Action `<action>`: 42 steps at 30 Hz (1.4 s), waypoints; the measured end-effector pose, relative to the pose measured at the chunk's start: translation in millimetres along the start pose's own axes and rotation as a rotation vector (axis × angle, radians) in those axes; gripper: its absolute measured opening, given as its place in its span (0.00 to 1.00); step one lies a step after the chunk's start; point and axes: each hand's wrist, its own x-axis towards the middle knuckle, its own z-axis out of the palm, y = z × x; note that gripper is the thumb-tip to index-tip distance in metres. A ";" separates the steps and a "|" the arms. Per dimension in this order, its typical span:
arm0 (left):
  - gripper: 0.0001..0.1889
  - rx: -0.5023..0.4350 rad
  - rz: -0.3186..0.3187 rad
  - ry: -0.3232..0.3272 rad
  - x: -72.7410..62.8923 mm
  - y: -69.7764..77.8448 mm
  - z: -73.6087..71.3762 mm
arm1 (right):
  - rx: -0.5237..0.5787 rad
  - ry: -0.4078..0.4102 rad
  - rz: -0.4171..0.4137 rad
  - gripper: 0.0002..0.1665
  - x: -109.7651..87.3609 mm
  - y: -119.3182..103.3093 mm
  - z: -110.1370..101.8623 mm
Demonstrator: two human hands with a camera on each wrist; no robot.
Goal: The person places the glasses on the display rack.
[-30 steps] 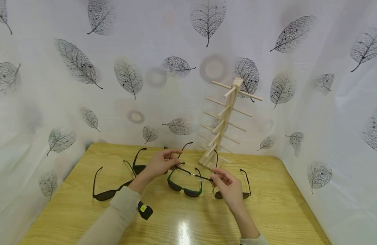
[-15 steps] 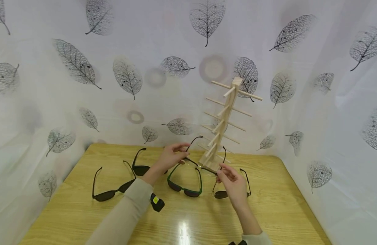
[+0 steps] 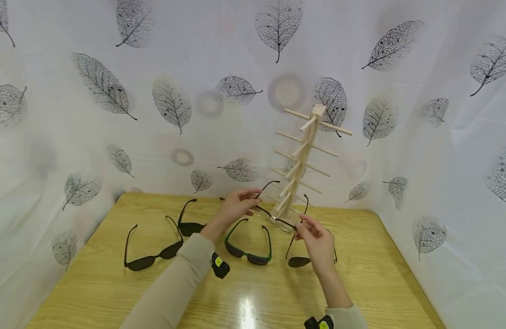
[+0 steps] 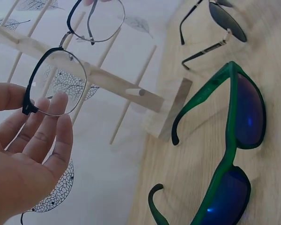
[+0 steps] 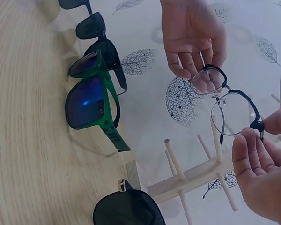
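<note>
A pair of clear-lens eyeglasses (image 3: 273,219) with dark upper rims is held up between my two hands, temples unfolded toward the wooden rack. My left hand (image 3: 233,211) pinches one end of the frame near the hinge. At the other end, my right hand (image 3: 319,244) grips the corner with thumb and fingers. In the left wrist view the eyeglasses (image 4: 36,70) appear in front of the pegged wooden rack (image 4: 114,82). Just behind the frame, in the head view, is the lower part of that rack (image 3: 304,148). Green-framed sunglasses (image 3: 246,257) lie on the table below the hands.
Black sunglasses (image 3: 143,262) lie at the left, with another dark pair (image 3: 190,228) behind, partly covered by my left arm. Dark-lensed sunglasses (image 3: 299,262) sit under my right hand, partly hidden. A leaf-patterned curtain (image 3: 220,45) surrounds the wooden table (image 3: 92,283).
Both hands have carried the eyeglasses to the right and farther back toward the rack. The left hand has travelled more than the right. The sunglasses on the table have stayed put.
</note>
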 end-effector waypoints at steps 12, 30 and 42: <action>0.21 0.002 -0.018 0.039 19.1 -1.3 13.8 | 0.048 0.025 0.029 0.19 12.9 2.0 -3.8; 0.23 -0.014 -0.058 0.015 32.1 -4.9 18.2 | 0.171 0.034 0.110 0.21 30.2 3.2 2.1; 0.25 0.016 -0.033 0.013 38.1 -13.5 23.5 | 0.150 0.037 0.130 0.21 37.5 10.6 0.2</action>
